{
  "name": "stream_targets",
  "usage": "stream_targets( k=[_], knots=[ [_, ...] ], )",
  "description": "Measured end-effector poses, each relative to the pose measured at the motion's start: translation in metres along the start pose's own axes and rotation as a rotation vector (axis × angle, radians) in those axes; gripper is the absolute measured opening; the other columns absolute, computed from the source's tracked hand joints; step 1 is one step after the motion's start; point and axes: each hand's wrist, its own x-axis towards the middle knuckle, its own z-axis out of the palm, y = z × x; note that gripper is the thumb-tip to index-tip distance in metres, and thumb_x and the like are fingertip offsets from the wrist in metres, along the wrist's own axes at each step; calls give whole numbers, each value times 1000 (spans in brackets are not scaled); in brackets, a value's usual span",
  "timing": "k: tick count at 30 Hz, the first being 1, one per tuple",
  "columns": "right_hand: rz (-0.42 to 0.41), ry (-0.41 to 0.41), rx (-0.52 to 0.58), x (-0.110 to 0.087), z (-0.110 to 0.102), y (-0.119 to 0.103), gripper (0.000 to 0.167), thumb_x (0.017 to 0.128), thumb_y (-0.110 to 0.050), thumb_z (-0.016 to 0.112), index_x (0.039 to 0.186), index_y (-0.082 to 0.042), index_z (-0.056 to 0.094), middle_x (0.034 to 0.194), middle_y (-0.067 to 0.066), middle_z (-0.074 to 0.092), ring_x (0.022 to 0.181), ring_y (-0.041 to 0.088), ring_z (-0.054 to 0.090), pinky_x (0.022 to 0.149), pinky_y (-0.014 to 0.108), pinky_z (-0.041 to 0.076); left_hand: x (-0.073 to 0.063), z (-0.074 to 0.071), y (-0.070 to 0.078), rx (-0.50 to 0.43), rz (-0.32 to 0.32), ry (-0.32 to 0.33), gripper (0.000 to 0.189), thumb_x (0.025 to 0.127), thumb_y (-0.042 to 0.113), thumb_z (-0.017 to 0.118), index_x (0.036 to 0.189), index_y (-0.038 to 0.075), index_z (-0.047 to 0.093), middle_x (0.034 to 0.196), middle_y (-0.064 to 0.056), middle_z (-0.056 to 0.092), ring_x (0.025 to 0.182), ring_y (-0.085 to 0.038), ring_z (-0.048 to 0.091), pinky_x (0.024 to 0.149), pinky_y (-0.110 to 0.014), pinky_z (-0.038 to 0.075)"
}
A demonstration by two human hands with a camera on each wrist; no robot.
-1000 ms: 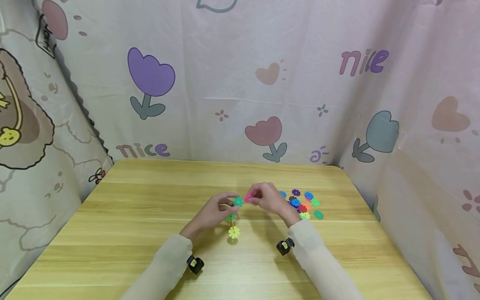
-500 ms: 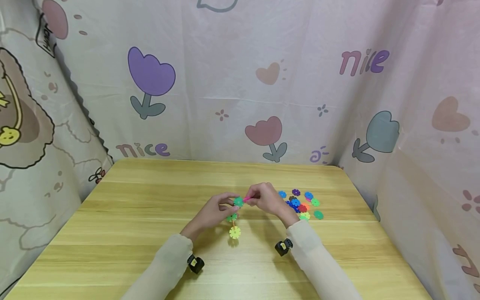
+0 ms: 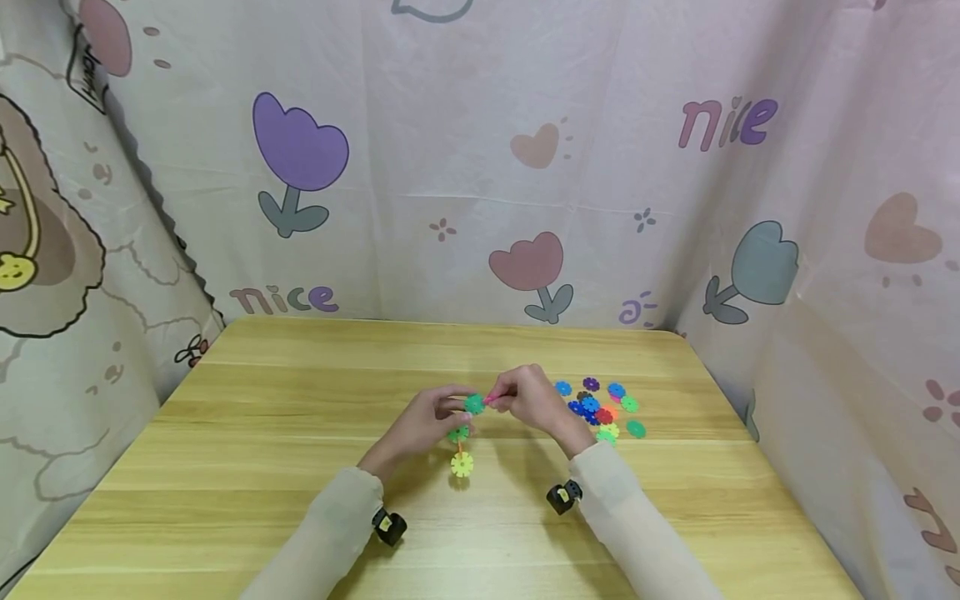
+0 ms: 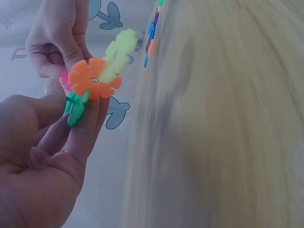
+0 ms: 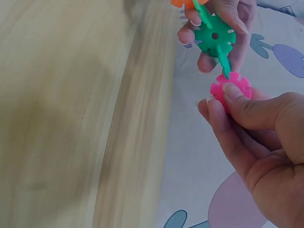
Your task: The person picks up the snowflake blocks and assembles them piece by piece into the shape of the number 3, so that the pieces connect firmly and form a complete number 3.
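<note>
A short chain of notched plastic snowflake discs hangs from my left hand (image 3: 420,421), whose thumb and fingers pinch it at the green discs (image 5: 213,35). An orange disc (image 4: 83,78) and a yellow disc (image 3: 462,464) make up its lower end, above the table. Between the thumb and fingers of my right hand (image 3: 534,396) is a pink disc (image 5: 232,88). Its edge meets a green disc (image 5: 224,61) seen edge-on; how deep the slots engage I cannot tell. Fingers partly hide the joints of the chain.
On the wooden table (image 3: 300,467), right of my right hand, several loose discs (image 3: 591,404) lie in a cluster: blue, purple, red, orange, green and yellow. One green disc (image 3: 636,428) lies at its right side. A printed curtain (image 3: 420,167) stands behind the table.
My right hand has shifted slightly left, bringing the pink disc up against the green one. The chain in my left hand sways a little, with its yellow disc now slightly further left.
</note>
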Motion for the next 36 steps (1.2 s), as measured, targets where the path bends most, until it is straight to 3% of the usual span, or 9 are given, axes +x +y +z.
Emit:
stream_targets(
  k=[13, 18, 22, 26, 29, 33, 36],
  knots=[
    [-33, 30, 16, 2, 4, 1, 10, 88, 4, 77, 84, -4, 80, 82, 10, 79, 68, 7, 69, 65, 18, 59, 1, -1, 0, -21, -3, 2, 43, 103, 5, 61, 144, -3, 53, 120, -31, 71, 99, -42, 75, 79, -25, 61],
    [-30, 9, 43, 3, 3, 1, 7, 90, 2, 76, 86, -3, 79, 84, 11, 79, 73, 16, 74, 67, 18, 59, 2, -2, 0, -18, -27, 12, 45, 102, 11, 65, 144, 0, 53, 125, -27, 69, 103, -40, 74, 85, -32, 62],
    [-23, -14, 63, 3, 3, 1, 4, 91, 0, 75, 89, -2, 79, 87, 12, 79, 77, 25, 76, 69, 18, 60, 3, -2, 0, 8, -77, 37, 46, 101, 21, 68, 143, 7, 56, 125, -16, 71, 112, -35, 72, 93, -41, 61],
    [-24, -30, 93, 2, 5, 1, 4, 91, 0, 75, 91, -2, 78, 88, 12, 79, 80, 29, 76, 71, 19, 60, 4, 1, 1, 28, -60, 35, 42, 103, 26, 65, 141, 8, 58, 124, -18, 71, 111, -36, 72, 93, -44, 60],
    [-34, -34, 97, 2, 6, 1, 5, 90, 0, 76, 91, -4, 79, 88, 11, 79, 79, 24, 76, 72, 20, 60, 5, 2, 2, 21, -35, 30, 38, 105, 22, 62, 138, 5, 59, 123, -24, 70, 106, -41, 73, 88, -42, 62],
    [-45, -18, 55, 0, 2, 5, 5, 90, -1, 77, 93, -5, 79, 91, 9, 79, 79, 14, 74, 73, 20, 60, 4, 1, 0, 17, -50, 48, 35, 104, 20, 62, 135, 3, 60, 122, -26, 69, 101, -40, 74, 81, -34, 62],
    [-22, 14, 18, -3, -7, 12, 8, 91, 0, 76, 95, -5, 79, 95, 10, 79, 80, 13, 73, 73, 22, 60, 3, 0, -2, 14, -60, 58, 35, 104, 19, 63, 134, 3, 61, 120, -28, 68, 99, -39, 75, 77, -30, 61]
  ],
)
